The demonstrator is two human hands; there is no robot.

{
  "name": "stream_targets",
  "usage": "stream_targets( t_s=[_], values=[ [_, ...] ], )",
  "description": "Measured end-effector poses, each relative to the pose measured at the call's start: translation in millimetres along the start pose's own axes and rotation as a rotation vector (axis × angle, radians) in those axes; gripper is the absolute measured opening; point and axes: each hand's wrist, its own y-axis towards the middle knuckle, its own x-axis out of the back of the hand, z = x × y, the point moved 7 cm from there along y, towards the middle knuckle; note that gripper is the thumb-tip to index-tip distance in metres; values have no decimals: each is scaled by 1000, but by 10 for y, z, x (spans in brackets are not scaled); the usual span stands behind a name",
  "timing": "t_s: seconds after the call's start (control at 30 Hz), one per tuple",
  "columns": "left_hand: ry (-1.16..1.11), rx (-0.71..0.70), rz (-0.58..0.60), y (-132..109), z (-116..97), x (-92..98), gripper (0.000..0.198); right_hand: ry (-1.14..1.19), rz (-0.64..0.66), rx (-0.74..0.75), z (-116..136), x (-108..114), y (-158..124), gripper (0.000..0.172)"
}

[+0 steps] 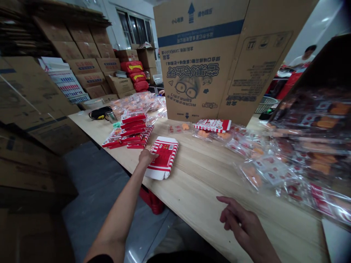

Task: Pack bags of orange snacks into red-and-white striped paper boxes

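Red-and-white striped carton (163, 157) flat on the pale wooden table (208, 190) near its left edge, long axis running away from the body, far end leaning slightly right, white near end toward the table's edge. Left hand (146, 157) curled against the carton's left long side and touching it, actual grip impossible to tell; right hand (244, 223) well apart over bare wood, fingers loosely spread, holding nothing. Just beyond, a fanned stack of like cartons (131, 131), clear snack packets (260, 160) to the right, an upside-down cardboard box (208, 62) standing behind.
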Motion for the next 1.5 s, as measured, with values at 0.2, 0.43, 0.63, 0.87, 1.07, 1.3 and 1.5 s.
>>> stream_targets(
  t_s=[0.2,0.43,0.63,0.87,1.07,1.3,1.5],
  values=[
    [31,42,-197,-173,-70,43,66,-51,92,12,-47,-65,41,35],
    [-11,-78,-292,-422,-216,182,51,-186,-67,107,399,234,291,30],
    [-268,-470,-95,-969,-687,428,34,-261,-321,312,951,592,540,33],
    [-565,-1159,342,-1941,-1411,591,35,-47,-148,207,1064,819,819,28],
    [-332,-1331,82,-2267,-1748,328,50,454,161,-52,817,670,735,36],
    [-487,-1190,322,-2508,-1843,-101,25,233,-1,97,948,867,656,29],
    [-901,-950,236,-2489,-1839,-109,31,426,-980,117,577,1289,365,30]
  ],
)
